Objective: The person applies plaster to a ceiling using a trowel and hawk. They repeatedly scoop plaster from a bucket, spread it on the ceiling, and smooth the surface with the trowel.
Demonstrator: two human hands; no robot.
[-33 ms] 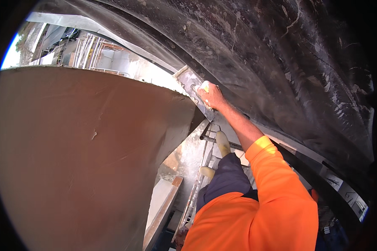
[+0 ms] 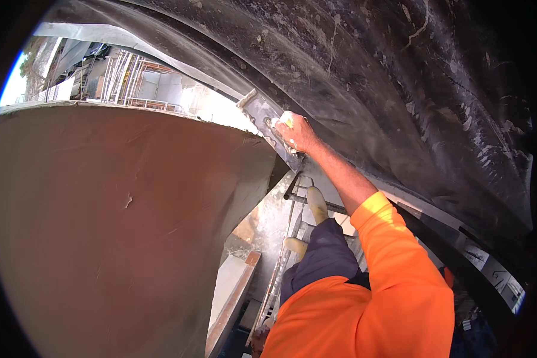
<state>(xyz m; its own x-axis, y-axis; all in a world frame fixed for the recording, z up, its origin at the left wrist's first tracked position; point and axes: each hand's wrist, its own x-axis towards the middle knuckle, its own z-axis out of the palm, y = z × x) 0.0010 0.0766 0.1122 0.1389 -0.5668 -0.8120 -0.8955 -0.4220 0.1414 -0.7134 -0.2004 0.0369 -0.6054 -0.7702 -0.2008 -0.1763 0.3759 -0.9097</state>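
My right hand (image 2: 296, 132) is closed round the handle of a plastering trowel (image 2: 260, 110), with pale material smeared on its blade and edge. The blade lies slanted against the far-right edge of a large brown, smooth-coated wall (image 2: 107, 221). A small raised flaw (image 2: 129, 201) shows on the wall's face. At the lower edge, what looks like my left hand (image 2: 259, 339) is in shadow beside a metal rail; its fingers cannot be made out.
A dark, splattered sheet (image 2: 400, 89) hangs close on the right. Below my boots (image 2: 317, 204) are scaffold tubes (image 2: 328, 206) and boards. A wood-edged panel (image 2: 234, 295) stands below the wall. Scaffold poles (image 2: 125, 77) rise beyond its top.
My right hand and the trowel have shifted slightly left along the wall's edge. The view has tilted a little.
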